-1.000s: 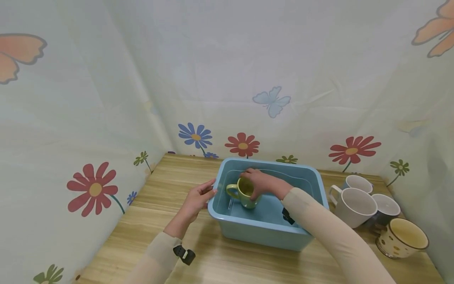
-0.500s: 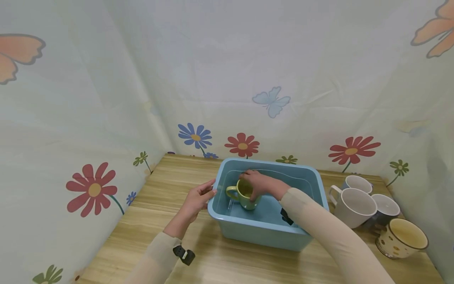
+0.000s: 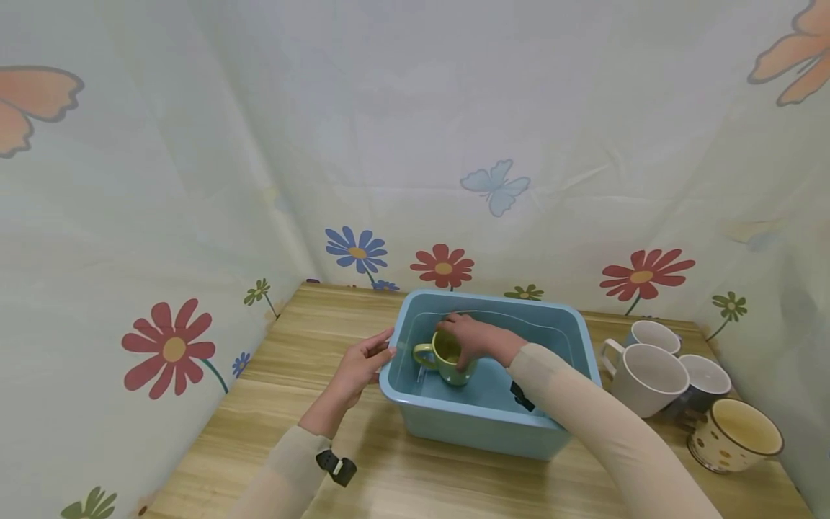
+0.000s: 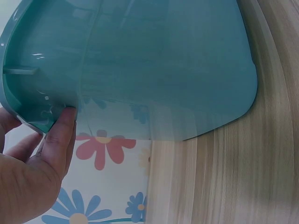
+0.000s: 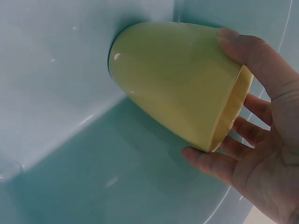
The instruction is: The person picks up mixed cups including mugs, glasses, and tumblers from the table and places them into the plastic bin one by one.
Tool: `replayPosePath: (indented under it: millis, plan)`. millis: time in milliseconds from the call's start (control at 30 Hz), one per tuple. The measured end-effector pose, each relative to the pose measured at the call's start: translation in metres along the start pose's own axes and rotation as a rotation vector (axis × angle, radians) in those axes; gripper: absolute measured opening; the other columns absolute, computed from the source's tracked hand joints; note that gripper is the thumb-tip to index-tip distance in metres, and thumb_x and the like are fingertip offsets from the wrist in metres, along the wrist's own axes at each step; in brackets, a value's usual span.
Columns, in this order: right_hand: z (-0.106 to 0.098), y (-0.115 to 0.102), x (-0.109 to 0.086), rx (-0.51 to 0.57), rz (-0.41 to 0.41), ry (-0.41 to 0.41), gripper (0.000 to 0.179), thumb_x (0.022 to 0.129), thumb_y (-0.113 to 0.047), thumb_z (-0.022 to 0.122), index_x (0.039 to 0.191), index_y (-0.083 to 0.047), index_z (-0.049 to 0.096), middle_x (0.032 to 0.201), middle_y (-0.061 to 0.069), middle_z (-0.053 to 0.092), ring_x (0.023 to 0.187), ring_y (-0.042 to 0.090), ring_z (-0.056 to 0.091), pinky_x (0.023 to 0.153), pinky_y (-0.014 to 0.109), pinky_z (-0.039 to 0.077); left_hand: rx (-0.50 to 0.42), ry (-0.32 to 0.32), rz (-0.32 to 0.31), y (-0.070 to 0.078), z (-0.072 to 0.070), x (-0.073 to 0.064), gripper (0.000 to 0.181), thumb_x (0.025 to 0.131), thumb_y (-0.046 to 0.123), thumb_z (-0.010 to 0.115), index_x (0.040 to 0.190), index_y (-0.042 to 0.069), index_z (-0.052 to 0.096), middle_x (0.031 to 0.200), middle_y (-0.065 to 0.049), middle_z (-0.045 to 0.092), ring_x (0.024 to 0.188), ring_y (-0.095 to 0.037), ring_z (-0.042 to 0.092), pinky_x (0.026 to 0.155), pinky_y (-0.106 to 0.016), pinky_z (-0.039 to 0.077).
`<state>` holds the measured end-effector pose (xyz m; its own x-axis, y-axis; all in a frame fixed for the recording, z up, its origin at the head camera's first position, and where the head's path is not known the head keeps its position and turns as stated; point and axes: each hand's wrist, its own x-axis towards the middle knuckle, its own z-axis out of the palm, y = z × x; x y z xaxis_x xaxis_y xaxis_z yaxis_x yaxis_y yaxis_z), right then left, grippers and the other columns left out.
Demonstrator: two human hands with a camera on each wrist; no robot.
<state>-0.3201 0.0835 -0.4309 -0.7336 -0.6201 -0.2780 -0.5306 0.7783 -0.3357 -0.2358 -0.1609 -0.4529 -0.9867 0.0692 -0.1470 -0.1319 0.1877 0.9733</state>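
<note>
One yellow-green mug (image 5: 173,84) sits inside the blue tub (image 3: 480,432), directly beneath the right grip (image 3: 476,339), which is clamped on it near the rim, thumb to one side and fingers to the other. Over the last second little has changed: the mug and the right grip have at most dipped slightly, and the left grip (image 3: 359,367) has stayed at the tub's edge, pinching it. To judge by that, the work is at a slow, careful stage, the mug being steadied or seated rather than carried. Its base looks very near or against the tub's floor; whether the floor bears its weight, I cannot tell. Its handle points toward the left grip. The tub visibly holds this mug, though the right sleeve (image 3: 583,418) hides part of the interior. Outside the tub, well to the right of the right grip, four more stand upright: a white mug (image 3: 638,393) nearest the tub, a pale-blue mug (image 3: 656,335) behind it, then a dark mug (image 3: 703,393) and a spotted mug (image 3: 725,441). All rest on the wood-grained counter (image 3: 311,346); beyond both grips hangs a flowered sheet (image 3: 389,130).
</note>
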Motion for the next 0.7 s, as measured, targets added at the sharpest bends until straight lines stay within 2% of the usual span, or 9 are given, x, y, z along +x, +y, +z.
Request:
replayPosePath:
  millis: [367, 700]
  plan:
    - [-0.0006, 0.0007, -0.0001, 0.005, -0.004, -0.006, 0.082, 0.08, -0.015, 0.088, 0.151, -0.007, 0.047, 0.153, 0.018, 0.047, 0.134, 0.035, 0.047, 0.114, 0.051, 0.049, 0.01, 0.01, -0.007, 0.0004, 0.0, -0.0013, 0.05, 0.102, 0.014, 0.061, 0.151, 0.011, 0.051, 0.143, -0.023, 0.059, 0.104, -0.017, 0.065, 0.079, -0.036, 0.066]
    - [-0.0041, 0.0003, -0.0059, 0.055, 0.013, -0.03, 0.086, 0.08, -0.019, 0.089, 0.154, -0.008, 0.045, 0.159, 0.018, 0.043, 0.142, 0.037, 0.045, 0.12, 0.054, 0.043, 0.006, -0.001, 0.006, 0.0001, 0.0, -0.0009, 0.05, 0.102, 0.014, 0.061, 0.151, 0.01, 0.051, 0.143, -0.024, 0.059, 0.105, -0.018, 0.067, 0.081, -0.038, 0.066]
